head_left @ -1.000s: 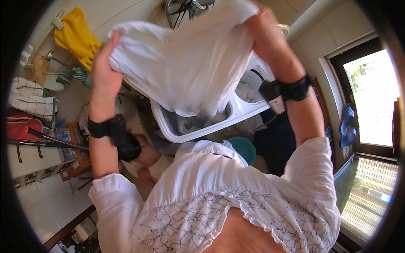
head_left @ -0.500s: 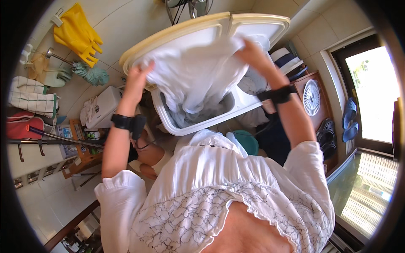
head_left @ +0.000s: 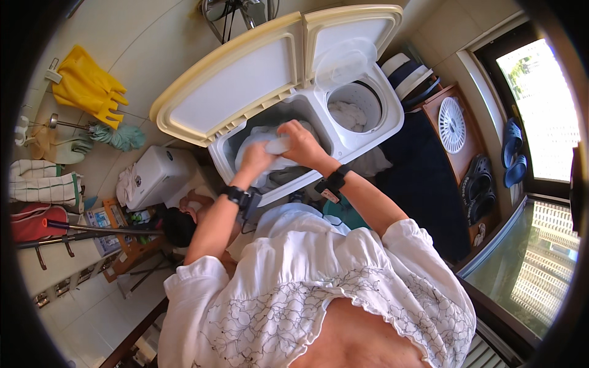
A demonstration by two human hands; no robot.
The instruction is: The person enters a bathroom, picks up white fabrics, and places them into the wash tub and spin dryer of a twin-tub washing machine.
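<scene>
A white twin-tub washing machine (head_left: 353,146) stands before me with both lids raised. Over its larger left tub, my left hand (head_left: 256,159) and my right hand (head_left: 302,146) are closed around a bunched, wet-looking white cloth (head_left: 278,145). The cloth stretches short and thick between my fists, which are close together. Below them, more of the pale laundry (head_left: 261,138) hangs or lies in the tub; where the held cloth ends cannot be made out. White laundry (head_left: 348,115) also fills the bottom of the round spin drum on the right.
The large lid (head_left: 245,86) and small lid (head_left: 346,30) lean back. Another person (head_left: 178,227) is low down at the left, beside a white box-shaped appliance (head_left: 161,175). Yellow gloves (head_left: 89,86) hang on the wall. A brown cabinet (head_left: 472,141) stands right, with dark clogs (head_left: 480,187).
My hands have come down and together from wide apart. The white cloth, spread out and raised before, is now gathered between them over the tub. My view has shifted slightly.
</scene>
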